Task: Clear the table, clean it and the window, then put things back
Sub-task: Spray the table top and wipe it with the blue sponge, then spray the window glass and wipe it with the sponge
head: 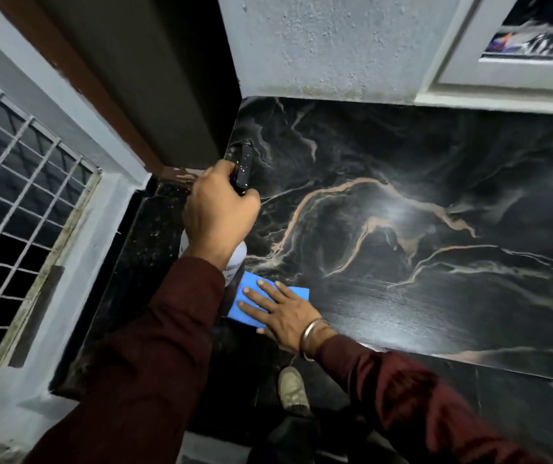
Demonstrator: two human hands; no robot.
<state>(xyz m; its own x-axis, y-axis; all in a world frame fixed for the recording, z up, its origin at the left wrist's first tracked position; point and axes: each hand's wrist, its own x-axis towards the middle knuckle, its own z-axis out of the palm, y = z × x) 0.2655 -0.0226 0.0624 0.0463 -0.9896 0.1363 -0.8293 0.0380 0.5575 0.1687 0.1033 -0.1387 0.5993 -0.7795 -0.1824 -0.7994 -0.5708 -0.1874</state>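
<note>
At the centre left of the frame the left hand (220,214) grips the black trigger head of a white spray bottle (235,262), fingers curled round it, the nozzle pointing toward the upper part of the picture. Just below it, the right hand (280,314) lies flat with straight fingers pressed on a blue cloth (255,301) at the near left corner of the counter (436,229), a black surface with pale marble veins. A metal bangle (312,339) circles the right wrist. Both sleeves are maroon. A window with a white grille (17,182) fills the left side of the frame.
</note>
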